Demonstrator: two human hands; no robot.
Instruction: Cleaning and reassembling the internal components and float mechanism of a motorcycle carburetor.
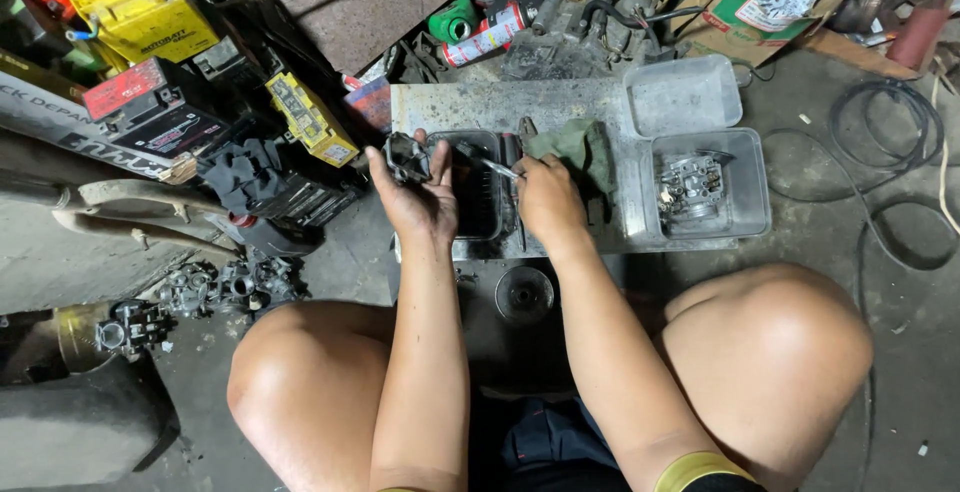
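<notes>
Small dark metal engine part (407,157), clamped in the curled fingers of the left hand (420,197) and held just above the near-left edge of a dark rectangular tray (480,214). Thin metal tool (497,167), pinched in the closed right hand (547,197), with its tip angled leftward toward the part, over the tray. Both hands close together, nearly side by side, not touching.

Just beyond the right hand, crumpled green cloth (578,147), lying against the knuckles. Under tray and cloth, grey metal plate (450,107), worn and stained. Farther right of the right hand, clear plastic box (745,187) with a silvery carburettor-like body (690,192) inside; behind it, second clear box (683,95), contents not discernible.

Below the hands, toward the body, round dark disc (524,294) on the floor between bare knees.

Beyond the left hand, red and white spray can (487,35) on its side, and green cylindrical piece (452,22) beside it. Well to the left, yellow battery boxes (140,7) and black batteries piled together. Lower left, cluster of grimy metal carburettor bodies (215,287) on the concrete.
</notes>
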